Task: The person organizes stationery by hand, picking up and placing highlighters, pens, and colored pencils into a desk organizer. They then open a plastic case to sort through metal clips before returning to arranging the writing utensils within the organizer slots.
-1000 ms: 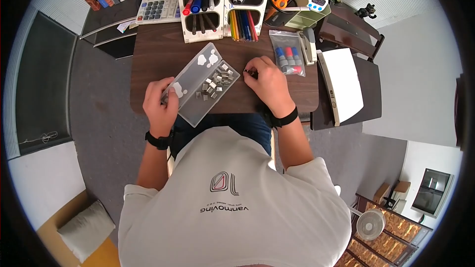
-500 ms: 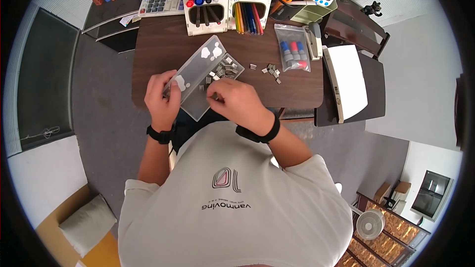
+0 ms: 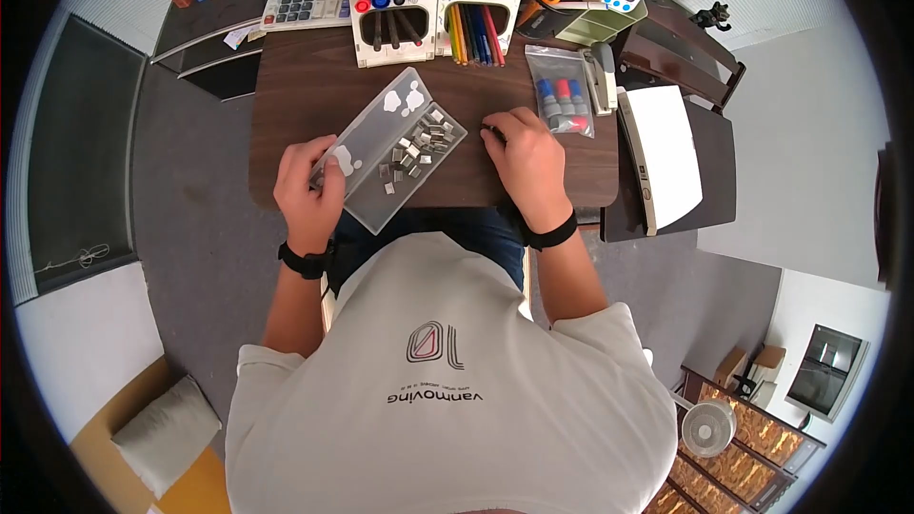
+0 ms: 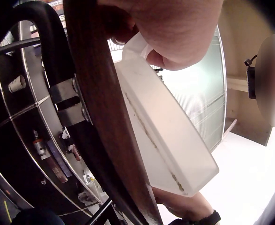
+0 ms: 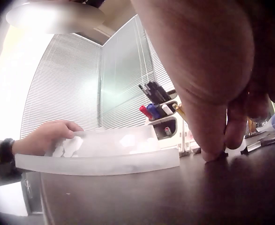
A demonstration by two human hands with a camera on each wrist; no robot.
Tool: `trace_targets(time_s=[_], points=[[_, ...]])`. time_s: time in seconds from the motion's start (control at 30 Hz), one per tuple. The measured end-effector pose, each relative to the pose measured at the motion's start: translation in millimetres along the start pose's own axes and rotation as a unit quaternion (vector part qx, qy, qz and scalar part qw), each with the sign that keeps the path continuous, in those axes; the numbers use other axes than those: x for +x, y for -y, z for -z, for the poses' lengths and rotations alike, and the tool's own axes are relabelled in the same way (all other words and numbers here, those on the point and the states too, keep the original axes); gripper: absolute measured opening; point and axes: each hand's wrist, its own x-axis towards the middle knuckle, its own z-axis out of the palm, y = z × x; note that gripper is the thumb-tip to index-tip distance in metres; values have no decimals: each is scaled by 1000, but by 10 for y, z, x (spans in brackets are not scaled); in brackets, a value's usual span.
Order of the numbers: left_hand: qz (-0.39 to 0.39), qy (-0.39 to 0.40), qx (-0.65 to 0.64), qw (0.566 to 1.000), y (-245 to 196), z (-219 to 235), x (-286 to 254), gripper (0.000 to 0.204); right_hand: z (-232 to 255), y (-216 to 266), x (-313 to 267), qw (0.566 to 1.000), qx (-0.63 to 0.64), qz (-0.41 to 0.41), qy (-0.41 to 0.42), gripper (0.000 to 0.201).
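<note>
The left hand (image 3: 309, 195) grips the left edge of an open translucent case (image 3: 376, 207), thumb on its raised lid with white patches. Small silvery metal pieces (image 3: 407, 157) lie in the case's tray. To the right of the case, the right hand (image 3: 531, 169) is down at the tabletop, thumb and finger pinched together around a small dark piece (image 3: 491, 131). In the right wrist view, the fingertips of the right hand (image 5: 217, 150) meet at the table surface, and metal pieces (image 5: 264, 140) lie beyond them. The left wrist view shows the case's underside (image 4: 170, 131) over the table edge.
Behind the case stands a white pen organiser (image 3: 381, 55) with a calculator (image 3: 307, 2) to its left. A bag of markers (image 3: 564, 95), a stapler (image 3: 602, 81) and a green holder (image 3: 595, 24) are at the right. A white-topped object (image 3: 666, 162) stands past the table's right edge.
The right hand went from the table to over the case's tray, then back to the table on the right, where it now covers the loose metal pieces. The left hand keeps its grip.
</note>
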Motion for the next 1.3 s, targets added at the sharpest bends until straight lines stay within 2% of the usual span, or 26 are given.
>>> trace_targets(time_s=[0.27,0.33,0.4,0.47,0.57,0.67,0.8,0.97,1.1,1.3], points=[[5,4,-1,1000,9,21,-9,20,-27,78,31,1000,13,5,2,6],[4,4,1,1000,3,24,-7,21,32,279,46,995,86,53,-25,8],[0,9,1,1000,-4,21,-4,21,-10,535,-18,977,158,142,6,8],[-1,1,-5,1000,-11,0,-1,21,-119,768,-138,963,174,184,88,11],[-9,4,10,1000,13,2,2,23,-394,902,-213,957,153,218,115,13],[-11,6,13,1000,-5,5,12,23,-434,913,-193,966,140,190,108,13],[-5,10,9,1000,-7,12,3,23,-158,728,-100,972,169,155,58,10],[4,14,6,1000,5,15,3,22,187,12,-109,999,33,-1,25,6],[1,13,9,1000,-8,3,19,22,231,-238,-157,1000,19,-4,19,7],[29,-20,23,999,4,-51,17,21,70,-138,-120,999,36,12,25,6]])
